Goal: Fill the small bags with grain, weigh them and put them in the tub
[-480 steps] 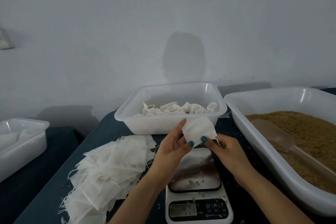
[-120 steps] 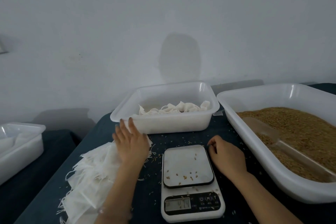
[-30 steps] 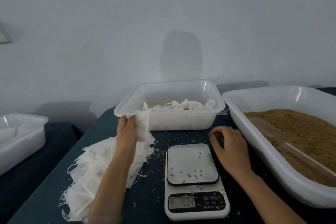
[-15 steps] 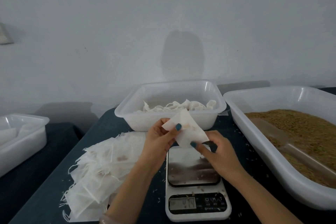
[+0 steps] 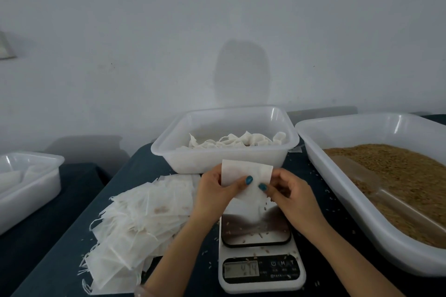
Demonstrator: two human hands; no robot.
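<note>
Both hands hold one small white empty bag (image 5: 246, 171) above the far end of the kitchen scale (image 5: 259, 251). My left hand (image 5: 214, 194) pinches its left side with the thumb on the front. My right hand (image 5: 290, 196) pinches the right side. A heap of empty bags (image 5: 142, 219) lies to the left of the scale. Behind the hands stands the white tub (image 5: 224, 157) with several filled bags in it. At the right a large white tray (image 5: 342, 202) holds brown grain (image 5: 405, 178) and a translucent scoop (image 5: 376, 190).
Loose grains lie on the scale's plate and on the dark blue table (image 5: 58, 255). Another white tub (image 5: 26, 183) stands at the far left on a separate surface. A pale wall rises close behind the tubs.
My left hand lifted a bag from the heap and brought it over the scale. My right hand came up to meet it, and the bag is now turned squarely upright between both hands.
</note>
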